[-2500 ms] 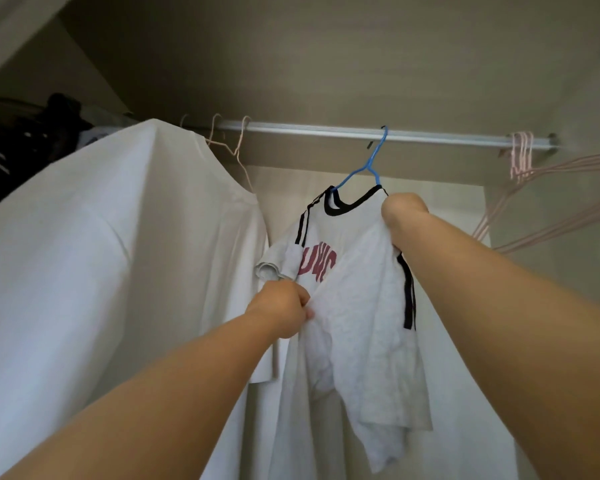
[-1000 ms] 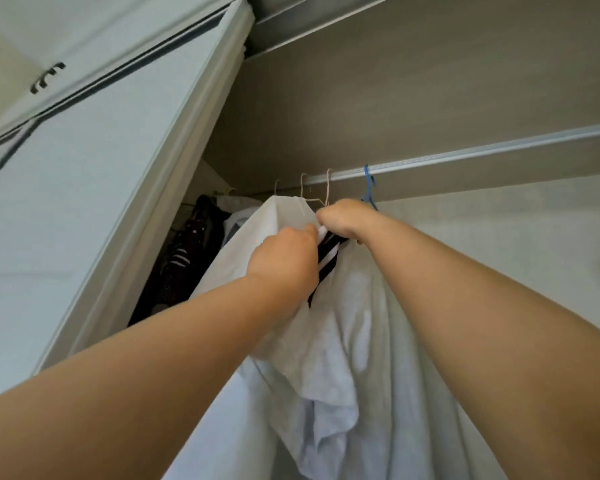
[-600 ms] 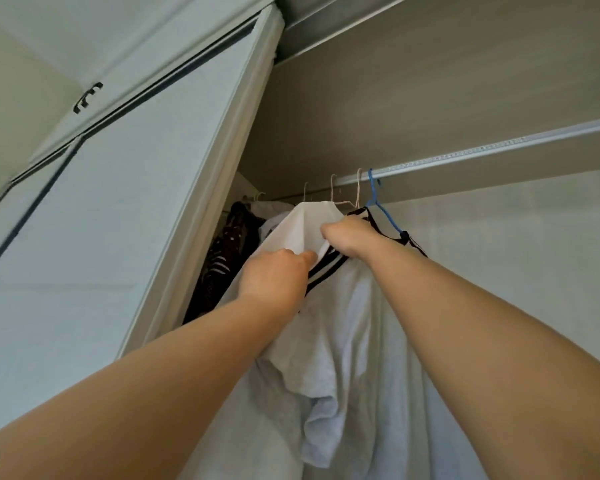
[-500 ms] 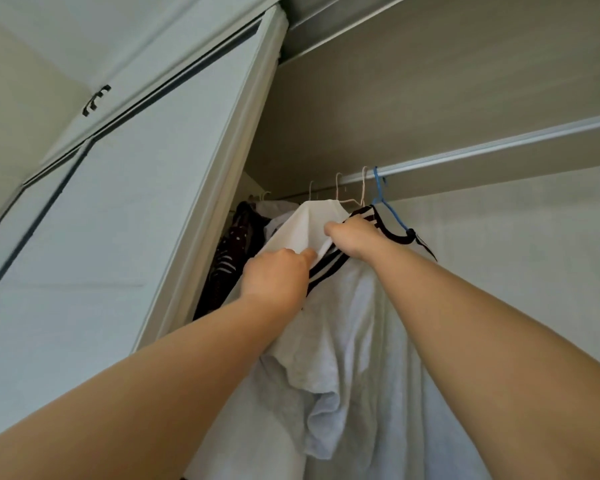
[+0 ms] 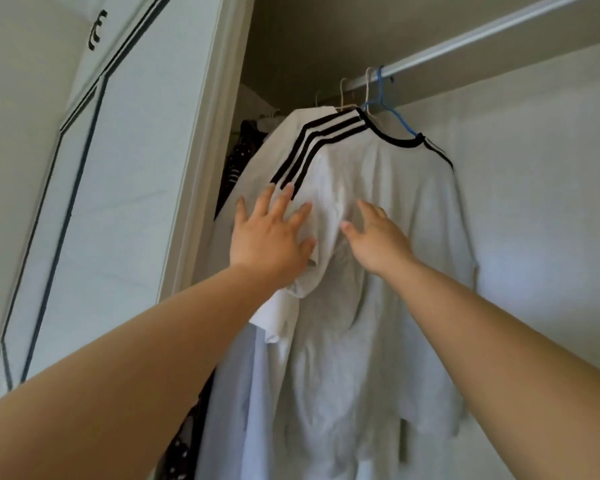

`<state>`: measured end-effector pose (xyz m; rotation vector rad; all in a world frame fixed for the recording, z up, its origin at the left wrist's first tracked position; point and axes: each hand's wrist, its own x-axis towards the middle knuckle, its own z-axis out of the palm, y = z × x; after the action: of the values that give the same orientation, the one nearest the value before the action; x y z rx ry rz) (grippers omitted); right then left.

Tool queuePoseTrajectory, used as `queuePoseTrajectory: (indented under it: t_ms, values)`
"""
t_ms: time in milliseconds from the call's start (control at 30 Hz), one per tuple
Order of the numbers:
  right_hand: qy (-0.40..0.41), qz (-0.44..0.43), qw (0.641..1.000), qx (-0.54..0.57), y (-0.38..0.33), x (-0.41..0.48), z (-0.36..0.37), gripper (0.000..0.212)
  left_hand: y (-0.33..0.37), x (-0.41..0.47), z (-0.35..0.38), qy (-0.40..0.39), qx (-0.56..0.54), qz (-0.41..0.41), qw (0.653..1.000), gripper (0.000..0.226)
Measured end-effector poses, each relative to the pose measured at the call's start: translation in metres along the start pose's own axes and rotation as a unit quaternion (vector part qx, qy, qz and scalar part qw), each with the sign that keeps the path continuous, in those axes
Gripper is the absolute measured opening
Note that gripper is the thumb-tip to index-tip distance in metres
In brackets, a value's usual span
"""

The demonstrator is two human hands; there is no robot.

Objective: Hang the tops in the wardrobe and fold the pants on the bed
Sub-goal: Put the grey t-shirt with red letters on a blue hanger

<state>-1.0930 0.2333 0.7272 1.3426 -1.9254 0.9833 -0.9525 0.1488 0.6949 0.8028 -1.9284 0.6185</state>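
Now the wardrobe [image 5: 541,174] holds the top [image 5: 388,188]; left grip [image 5: 267,237], right grip [image 5: 378,244] splayed, empty.

My white tee [image 5: 395,174] hangs on the wardrobe [image 5: 534,161] rail [image 5: 482,32], right in front of me.
Black collar, three black stripes down the shoulder; it hangs creased on a blue hanger [image 5: 394,114], touching another white top [image 5: 243,393] on its left, hem uneven.

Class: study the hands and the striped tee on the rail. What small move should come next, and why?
Probably draw both hands back. The tee hangs from the blue hanger hooked on the rail; left hand and right hand are open, gripping nothing, so it seems hung.
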Motion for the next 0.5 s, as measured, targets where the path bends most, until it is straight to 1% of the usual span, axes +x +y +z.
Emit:
queuePoseTrajectory:
  t_ms: [67,167,267,367,433,500]
  values:
    - [0.012,-0.008,1.0,0.016,0.003,-0.031,0.012,0.058,0.003,-0.026,-0.001,-0.004,-0.011,-0.004,1.0,0.059]
    - [0.019,-0.044,0.998,0.032,0.003,-0.076,0.03,0.054,0.002,-0.07,-0.004,0.0,0.009,0.004,1.0,0.059]
    - [0.021,-0.052,0.997,0.047,0.004,-0.122,0.049,0.054,-0.004,-0.114,-0.008,0.019,0.036,0.013,0.999,0.062]
    - [0.007,-0.057,0.997,0.057,-0.004,-0.167,0.069,0.054,-0.014,-0.16,-0.009,0.031,0.051,0.006,0.998,0.059]
    - [-0.012,-0.059,0.996,0.068,-0.015,-0.197,0.081,0.054,-0.02,-0.193,-0.007,0.002,0.06,-0.015,0.998,0.059]
    - [-0.035,-0.066,0.995,0.069,-0.029,-0.225,0.092,0.055,-0.027,-0.225,-0.008,-0.043,0.068,-0.054,0.995,0.061]
